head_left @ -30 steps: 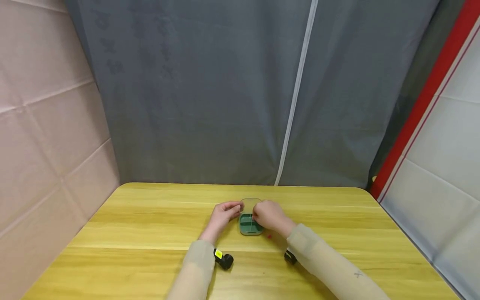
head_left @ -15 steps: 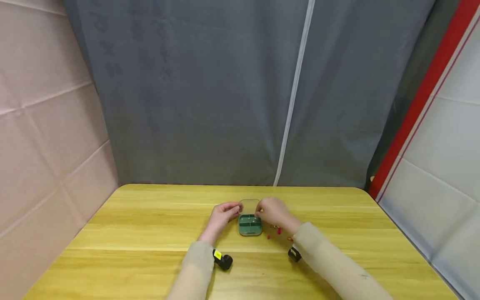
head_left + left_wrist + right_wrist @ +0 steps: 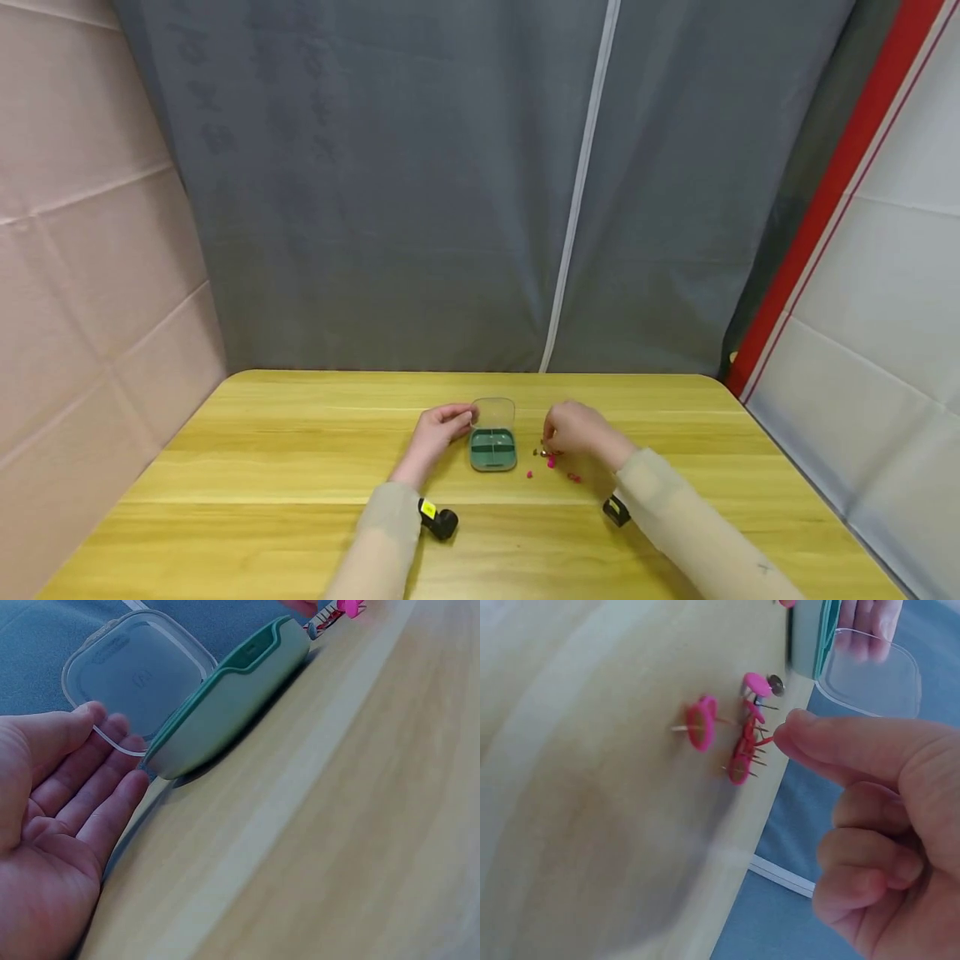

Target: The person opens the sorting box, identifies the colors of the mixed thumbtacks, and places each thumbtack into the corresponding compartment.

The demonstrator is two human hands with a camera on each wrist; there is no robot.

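Head view: a small green box (image 3: 492, 450) is seen standing on the yellow wooden table (image 3: 262, 467) with its clear lid (image 3: 495, 412) hinged open at the far side. The left hand (image 3: 437, 429) is laid against the box's left edge; in the left wrist view its fingers (image 3: 82, 802) are seen straight and relaxed, touching the lid's rim and gripping nothing.

The right hand (image 3: 576, 431) is held just right of the box, over a loose scatter of pink pushpins (image 3: 553, 463) on the table. In the right wrist view the forefinger and thumb are drawn together, their tips just beside the cluster of pins (image 3: 744, 750), with the other fingers curled. No pin can be confirmed between the fingertips; the hand is judged closed on nothing as yet. One pin (image 3: 699, 724) lies a little apart from the cluster, and another (image 3: 759, 684) lies nearer the box.

Risks noted:
- Several pins lie overlapping with points exposed; a fingertip could be pricked if the cluster is pinched from the point side.
- More than one pin could be lifted at once from the tangle and one dropped on the way.
- Round heads may let a nudged pin roll further off.
- The box is only touched, not gripped; it could be pushed aside or the lid knocked shut if bumped.
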